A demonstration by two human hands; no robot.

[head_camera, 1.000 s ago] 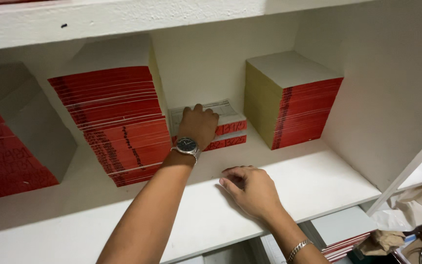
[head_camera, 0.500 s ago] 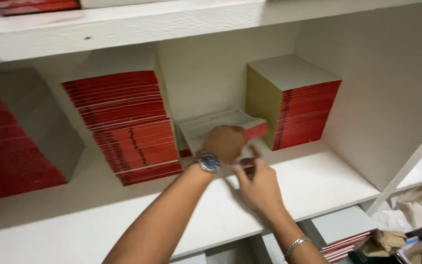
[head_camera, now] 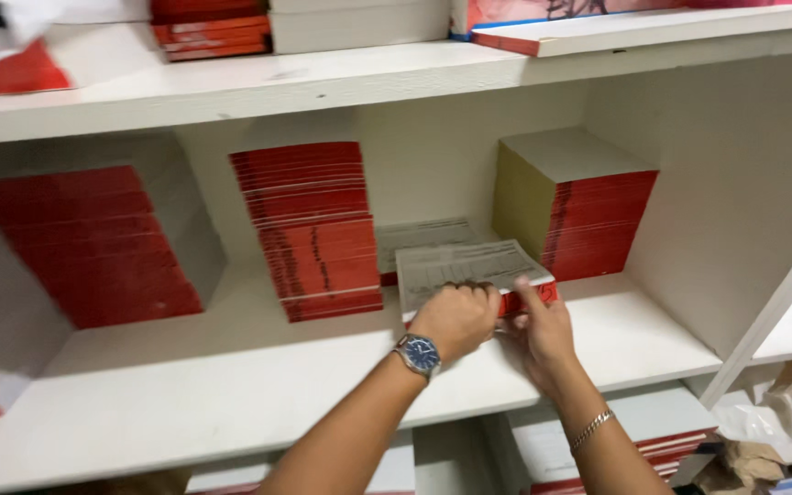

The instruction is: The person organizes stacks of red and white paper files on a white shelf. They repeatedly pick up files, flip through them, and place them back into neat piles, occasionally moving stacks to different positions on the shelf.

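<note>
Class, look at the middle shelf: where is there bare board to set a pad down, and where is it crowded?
Bare: shelf front, left of the left hand; also right of the right hand. Crowded: between the middle stack and right stack, where both hands hold a pad.

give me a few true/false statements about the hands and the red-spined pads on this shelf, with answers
1. Both hands grip the same pad. True: the left hand and the right hand hold the red-spined pad at its near edge.
2. The held pad lies flat on top of the tall stack by the right wall. False: it is out in front of the short pile, apart from the right stack.
3. A watch sits on the left wrist. True: the wristwatch has a dark blue face.
4. The right wrist is bare. False: it wears a chain bracelet.
5. The upper shelf holds nothing. False: the upper shelf carries more red-edged pads.
</note>
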